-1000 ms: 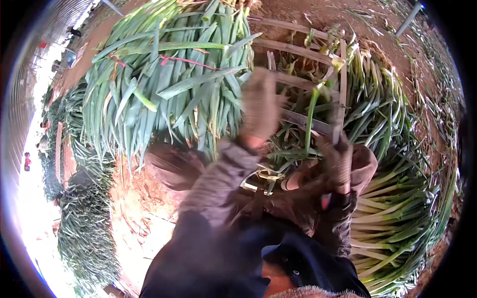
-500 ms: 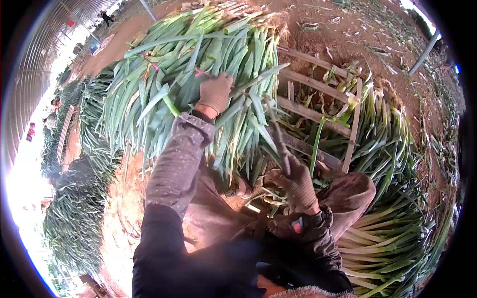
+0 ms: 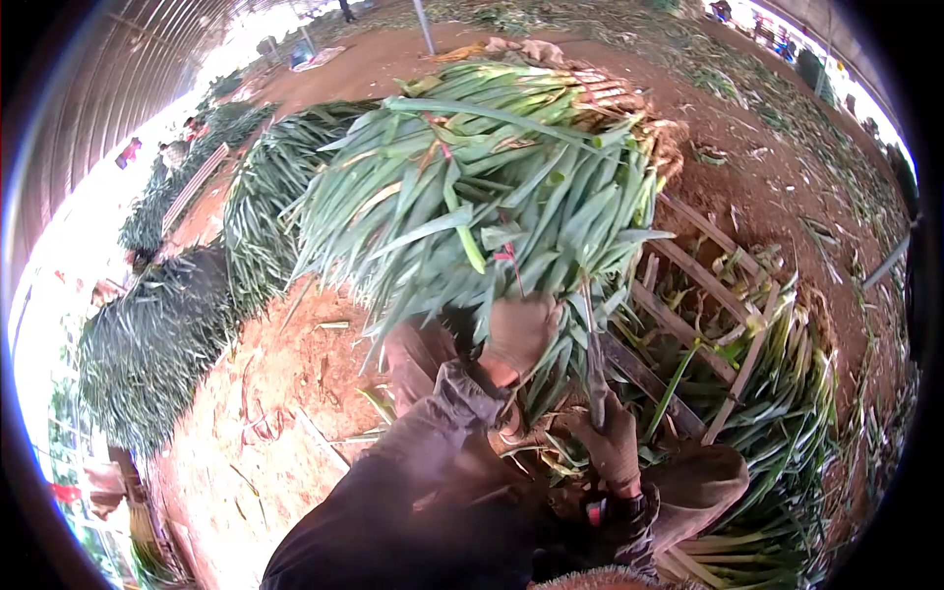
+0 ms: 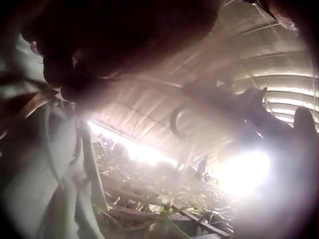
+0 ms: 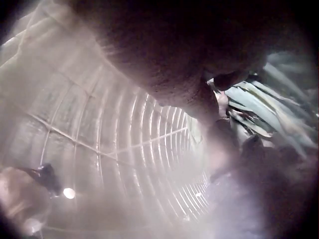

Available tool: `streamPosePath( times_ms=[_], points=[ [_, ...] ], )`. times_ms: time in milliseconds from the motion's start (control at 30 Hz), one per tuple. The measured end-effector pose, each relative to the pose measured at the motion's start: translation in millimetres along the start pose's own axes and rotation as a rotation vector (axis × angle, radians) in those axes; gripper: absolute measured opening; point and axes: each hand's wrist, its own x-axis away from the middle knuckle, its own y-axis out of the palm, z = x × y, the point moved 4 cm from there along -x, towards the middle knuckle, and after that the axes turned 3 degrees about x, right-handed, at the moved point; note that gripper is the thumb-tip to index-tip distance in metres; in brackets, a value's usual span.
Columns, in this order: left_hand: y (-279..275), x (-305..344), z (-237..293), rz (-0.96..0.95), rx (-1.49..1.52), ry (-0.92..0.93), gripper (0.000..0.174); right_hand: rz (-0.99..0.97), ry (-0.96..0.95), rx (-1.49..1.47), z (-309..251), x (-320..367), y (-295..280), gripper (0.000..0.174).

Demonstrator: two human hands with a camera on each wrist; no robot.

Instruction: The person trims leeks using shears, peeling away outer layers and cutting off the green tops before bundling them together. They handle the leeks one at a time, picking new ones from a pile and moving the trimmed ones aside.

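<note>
The gloved left hand (image 3: 521,332) is blurred at the lower edge of a big heap of green onions (image 3: 531,187). A thin pink tie (image 3: 509,256) lies on the leaves and stretches down to this hand's curled fingers. Long leaves (image 4: 65,174) hang beside those fingers in the left wrist view. The gloved right hand (image 3: 612,444) grips a long, thin dark tool (image 3: 594,369), which points up towards the leaves. In the right wrist view, leaves (image 5: 264,104) show beyond the dark glove (image 5: 184,64).
Right of the heap lies a wooden slatted frame (image 3: 700,280) with more onions (image 3: 777,413) beside it. Another pile of onions (image 3: 162,344) stands at the left. Bent knees (image 3: 698,492) are below the hands, on bare soil (image 3: 285,413). A pole (image 3: 424,28) rises behind.
The head view has swung, so the heap sits further right. The left hand has come down from the leaves towards the knees; the right hand still grips the tool near the heap.
</note>
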Motion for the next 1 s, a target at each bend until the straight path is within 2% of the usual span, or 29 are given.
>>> streamPosePath(
  times_ms=[133,233,300,333,367,400,433,467,500,533,567,600,667,700,767,800,867,900,967,1000],
  points=[
    [-32,31,-2,-0.097,0.174,-0.081,0.012,0.006,0.084,-0.187,0,10,-5,0.052],
    [-43,44,1,-0.162,0.112,-0.052,0.01,0.077,0.084,-0.014,13,17,-17,0.058],
    [-37,49,-1,-0.247,0.003,-0.011,0.013,0.231,0.057,-0.089,35,18,-21,0.056],
    [-26,50,-3,-0.33,-0.101,0.005,0.028,0.321,0.042,-0.144,57,15,-24,0.054],
    [-26,50,-4,-0.245,-0.111,0.062,0.038,0.405,0.039,-0.193,76,12,-28,0.052],
    [-35,51,-4,-0.175,-0.113,0.1,0.048,0.43,-0.005,-0.085,85,5,-33,0.047],
    [-36,59,-8,-0.306,-0.196,0.092,0.062,0.412,0.022,0.046,108,-6,-41,0.047],
    [-38,70,-13,-0.181,-0.108,0.123,0.057,0.387,0.097,0.124,109,-7,-39,0.048],
    [-47,88,-17,-0.186,-0.029,0.171,0.055,0.356,0.17,0.203,108,-9,-36,0.048],
    [-58,102,-25,-0.12,0.3,-0.022,0.051,0.343,0.221,0.248,114,-6,-37,0.05],
    [-66,131,-38,-0.05,0.22,-0.006,0.048,0.328,0.272,0.293,120,-3,-37,0.051],
    [-74,161,-52,0.021,0.138,0.004,0.045,0.33,0.257,0.355,168,-10,-50,0.053],
    [-99,221,-96,0.082,0.221,-0.4,0.027,0.329,0.269,0.428,212,-15,-63,0.072],
    [-111,249,-120,0.137,0.327,-0.762,0.016,0.342,0.331,0.593,206,-16,-60,0.075],
    [-95,334,-164,0.214,0.276,-1.037,0.016,0.362,0.439,0.929,187,-16,-52,0.081],
    [-72,392,-194,0.1,0.211,-1.212,0.019,0.343,0.443,0.94,181,-17,-48,0.081],
    [-1,530,-234,-0.355,0.099,-1.523,0.027,0.321,0.456,0.96,173,-16,-43,0.082],
    [25,586,-240,-0.467,0.145,-1.63,0.031,0.306,0.332,0.904,170,-16,-43,0.083],
    [72,685,-249,0.052,0.479,-1.718,0.048,0.31,0.078,0.767,176,-20,-52,0.085],
    [79,704,-247,-0.07,0.265,-1.859,0.052,0.307,0.132,0.901,176,-23,-61,0.081]
  ],
)
